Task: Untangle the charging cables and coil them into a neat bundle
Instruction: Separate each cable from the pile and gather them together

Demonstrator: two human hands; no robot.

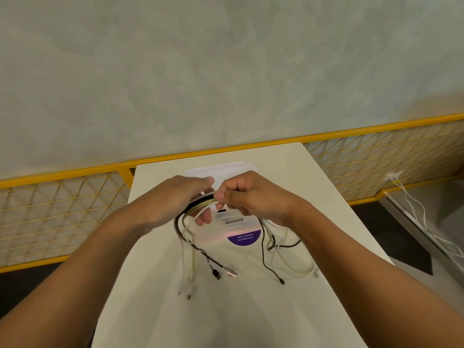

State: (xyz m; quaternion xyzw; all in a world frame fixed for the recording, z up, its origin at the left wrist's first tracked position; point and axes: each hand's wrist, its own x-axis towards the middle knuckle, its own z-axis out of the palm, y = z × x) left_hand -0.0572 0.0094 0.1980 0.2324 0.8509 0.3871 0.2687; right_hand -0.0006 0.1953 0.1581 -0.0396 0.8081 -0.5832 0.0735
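We appear to be in a shared workplace, most likely an office or co-working pantry corner, not a home. The plainest clue is the round purple sticker [244, 239] near the middle of the white tabletop [251, 310], printed "Let's keep our pantries clean" and upside down to us. Along the tabletop's far edge runs a yellow-framed mesh partition [62, 197], a fitted, commercial furnishing, below a pale grey-green plastered wall [226, 71]. Beyond the right edge we see a socket [393, 176] on that partition, with white leads [424, 214] trailing down to a dark floor [376, 222].
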